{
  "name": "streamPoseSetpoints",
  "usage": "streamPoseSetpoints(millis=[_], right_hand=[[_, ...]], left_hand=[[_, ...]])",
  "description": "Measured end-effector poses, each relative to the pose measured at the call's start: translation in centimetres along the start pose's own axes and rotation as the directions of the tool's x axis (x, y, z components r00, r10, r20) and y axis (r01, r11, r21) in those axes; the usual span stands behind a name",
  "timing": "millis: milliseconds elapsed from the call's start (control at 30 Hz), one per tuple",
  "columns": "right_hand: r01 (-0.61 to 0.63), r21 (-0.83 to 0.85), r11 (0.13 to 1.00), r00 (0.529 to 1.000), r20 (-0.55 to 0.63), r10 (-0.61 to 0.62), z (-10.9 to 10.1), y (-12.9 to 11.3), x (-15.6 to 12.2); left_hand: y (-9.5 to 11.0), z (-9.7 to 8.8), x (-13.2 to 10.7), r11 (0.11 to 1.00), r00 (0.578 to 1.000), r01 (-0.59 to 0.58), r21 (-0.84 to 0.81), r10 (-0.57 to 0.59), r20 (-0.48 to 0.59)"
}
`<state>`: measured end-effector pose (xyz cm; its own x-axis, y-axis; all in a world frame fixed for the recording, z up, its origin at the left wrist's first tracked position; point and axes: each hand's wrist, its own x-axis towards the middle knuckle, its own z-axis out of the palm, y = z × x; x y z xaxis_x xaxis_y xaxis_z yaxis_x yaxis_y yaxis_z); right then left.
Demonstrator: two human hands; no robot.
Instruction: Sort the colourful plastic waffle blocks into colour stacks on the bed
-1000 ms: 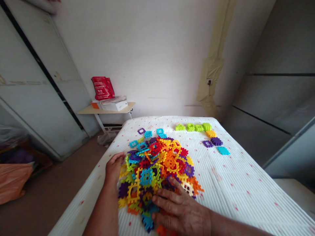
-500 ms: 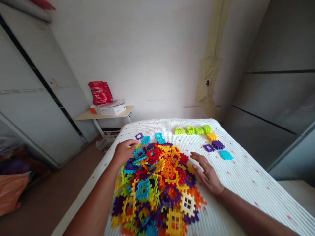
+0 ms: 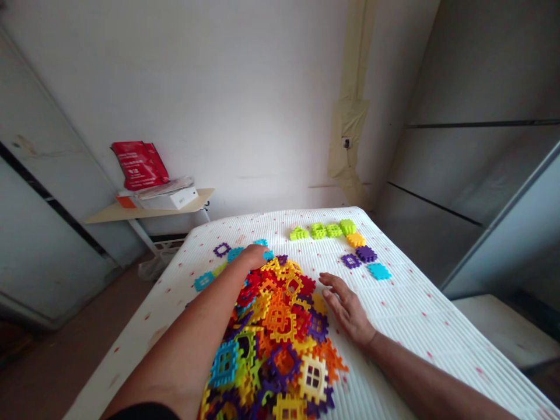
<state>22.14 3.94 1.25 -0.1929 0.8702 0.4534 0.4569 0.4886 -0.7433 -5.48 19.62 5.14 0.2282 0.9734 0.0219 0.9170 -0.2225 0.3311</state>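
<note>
A heap of colourful plastic interlocking tiles [image 3: 280, 315] lies on the white quilted bed cover. My left hand [image 3: 256, 256] reaches across to the far edge of the heap, its fingers curled down on a blue tile [image 3: 268, 255] that peeks out beside the fingertips. My left forearm hides the heap's left part. At the right edge of the heap my right hand [image 3: 350, 312] rests open, fingers apart, near a yellow tile [image 3: 318, 303] and holding nothing.
Stacked green tiles [image 3: 326, 230], yellow tiles [image 3: 356, 240], purple tiles [image 3: 366, 254] and a blue stack [image 3: 380, 271] line the far right. Left of the heap lie a purple frame [image 3: 221, 249] and a blue window tile [image 3: 203, 282]. A side table [image 3: 199, 201] carries red bags.
My left hand has moved right and forward to the far blue tiles. A blue window tile now shows at the left, where that hand was. The view has swung right.
</note>
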Motion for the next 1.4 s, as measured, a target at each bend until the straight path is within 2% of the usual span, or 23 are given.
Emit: streamPoseSetpoints(millis=[100,200,400,533,667,767,833,933,1033,1133,1233,1400], right_hand=[[0.024,0.009,1.0,1.0,-0.001,-0.024,0.0,0.0,0.0],[0.031,0.005,1.0,0.999,0.013,-0.031,-0.1,-0.1,0.0],[0.008,0.007,1.0,1.0,0.023,-0.008,-0.3,-0.2,0.1],[-0.012,0.006,1.0,1.0,0.011,0.012,0.0,0.1,0.2],[-0.008,0.022,1.0,1.0,0.004,0.008,0.2,0.3,0.3],[-0.008,0.034,0.999,1.0,-0.003,0.009,0.2,0.2,0.3],[-0.011,0.036,0.999,1.0,-0.009,0.012,0.3,0.1,0.2],[-0.026,0.033,0.999,1.0,-0.01,0.026,0.3,0.0,0.2],[-0.043,0.025,0.999,0.999,-0.012,0.043,0.3,0.0,0.1],[-0.046,0.023,0.999,0.999,-0.027,0.046,0.3,0.0,0.1],[-0.027,0.016,0.999,0.999,-0.033,0.028,0.4,0.1,0.1],[-0.011,-0.002,1.0,1.0,-0.027,0.011,0.4,0.2,0.1]], left_hand=[[-0.4,0.4,0.1,0.999,0.999,0.027,-0.023,-0.027,0.02],[-0.6,0.3,-0.1,0.996,0.999,0.05,-0.069,-0.051,-0.013],[0.1,-1.8,-1.4,0.967,0.99,0.086,-0.24,-0.109,-0.085],[1.1,-3.9,-3.1,0.914,0.982,0.088,-0.397,-0.146,-0.117],[2.3,-4.7,-6.2,0.815,0.971,0.132,-0.564,-0.221,-0.092],[3.3,-4.5,-9.1,0.741,0.956,0.156,-0.653,-0.28,-0.089],[4.0,-4.1,-11.1,0.679,0.934,0.145,-0.719,-0.335,-0.127],[5.1,-3.4,-13.4,0.537,0.898,0.052,-0.842,-0.395,-0.196],[5.8,-2.4,-14.8,0.406,0.9,-0.071,-0.911,-0.367,-0.234],[6.1,-1.4,-15.3,0.324,0.884,-0.113,-0.939,-0.398,-0.244],[6.0,-0.8,-15.6,0.318,0.843,-0.108,-0.942,-0.473,-0.256],[5.6,-0.6,-16.0,0.413,0.799,-0.127,-0.902,-0.496,-0.34]])
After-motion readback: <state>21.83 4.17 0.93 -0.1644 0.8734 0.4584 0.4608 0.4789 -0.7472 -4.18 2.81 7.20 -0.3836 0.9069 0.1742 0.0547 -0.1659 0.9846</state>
